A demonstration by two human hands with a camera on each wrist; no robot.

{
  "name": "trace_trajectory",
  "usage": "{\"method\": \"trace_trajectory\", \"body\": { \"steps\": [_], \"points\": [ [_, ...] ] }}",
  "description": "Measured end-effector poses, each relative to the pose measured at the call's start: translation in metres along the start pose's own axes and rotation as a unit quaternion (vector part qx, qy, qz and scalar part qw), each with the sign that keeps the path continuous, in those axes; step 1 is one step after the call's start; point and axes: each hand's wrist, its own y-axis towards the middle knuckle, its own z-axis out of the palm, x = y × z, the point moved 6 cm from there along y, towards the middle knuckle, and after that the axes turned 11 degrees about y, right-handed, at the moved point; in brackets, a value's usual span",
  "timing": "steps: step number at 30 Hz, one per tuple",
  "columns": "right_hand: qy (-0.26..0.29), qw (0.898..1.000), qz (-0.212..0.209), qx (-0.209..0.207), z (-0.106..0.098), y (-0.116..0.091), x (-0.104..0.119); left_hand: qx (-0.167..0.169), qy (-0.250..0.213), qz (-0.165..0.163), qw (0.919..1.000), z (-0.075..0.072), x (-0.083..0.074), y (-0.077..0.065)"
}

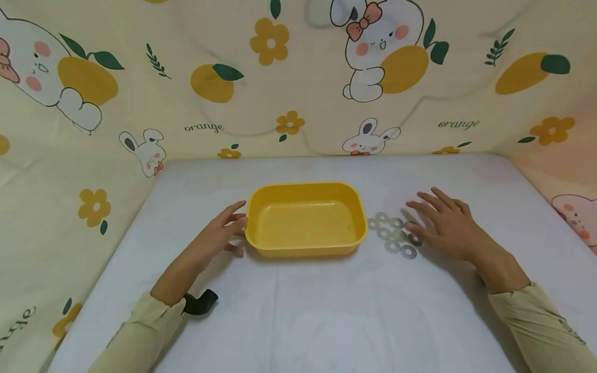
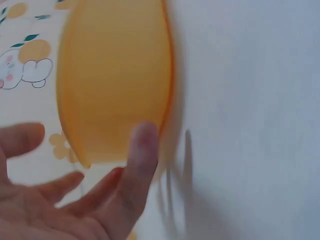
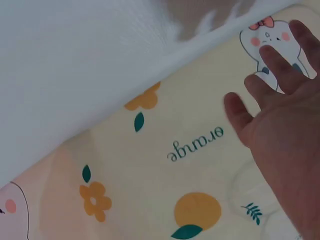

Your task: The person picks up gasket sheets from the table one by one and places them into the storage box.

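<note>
A yellow rectangular basin (image 1: 303, 248) stands in the middle of the white table. Against its left end is my left hand (image 1: 219, 233), fingers spread and loosely bent; in the left wrist view the thumb overlaps the basin's edge, and whether it touches cannot be told. Several flat metal washers (image 1: 384, 233) lie in a cluster just right of the basin. My right hand (image 1: 450, 228) hovers over the right side of that cluster, its fingers spread and apparently holding nothing. In the right wrist view the same hand (image 3: 285, 115) shows extended fingers, with no washers visible.
A white sheet (image 1: 317, 311) covers the table. Patterned cloth (image 1: 317, 77) with rabbits and oranges rises along the back and sides. Below my left wrist a black strap-like piece (image 1: 201, 302) sticks out from the sleeve.
</note>
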Motion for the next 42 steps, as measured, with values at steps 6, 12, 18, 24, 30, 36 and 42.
{"method": "trace_trajectory", "body": {
  "steps": [6, 12, 18, 24, 30, 36, 42],
  "points": [
    [-0.014, 1.0, -0.009, 0.0, 0.0, 0.001, 0.002, 0.046, -0.152, -0.01, 0.9873, 0.008, 0.006, 0.001],
    [-0.015, 0.999, -0.03, 0.0, 0.003, 0.002, 0.006, 0.071, -0.21, 0.029, 0.9746, 0.009, 0.006, 0.0],
    [-0.033, 0.997, -0.07, 0.004, 0.005, 0.001, 0.01, 0.082, -0.222, 0.036, 0.9709, 0.011, 0.006, 0.004],
    [-0.022, 0.991, -0.126, -0.028, 0.001, -0.002, 0.013, 0.092, -0.225, 0.026, 0.9697, 0.013, 0.013, 0.006],
    [-0.003, 0.993, -0.118, -0.002, 0.003, -0.002, 0.008, 0.087, -0.211, 0.023, 0.9734, 0.014, 0.013, 0.006],
    [-0.014, 0.996, -0.087, 0.016, 0.005, 0.0, 0.005, 0.088, -0.215, 0.02, 0.9724, 0.015, 0.013, 0.007],
    [-0.029, 0.995, -0.091, -0.007, 0.005, -0.001, 0.006, 0.095, -0.231, 0.021, 0.9681, 0.017, 0.012, 0.005]
  ]
}}
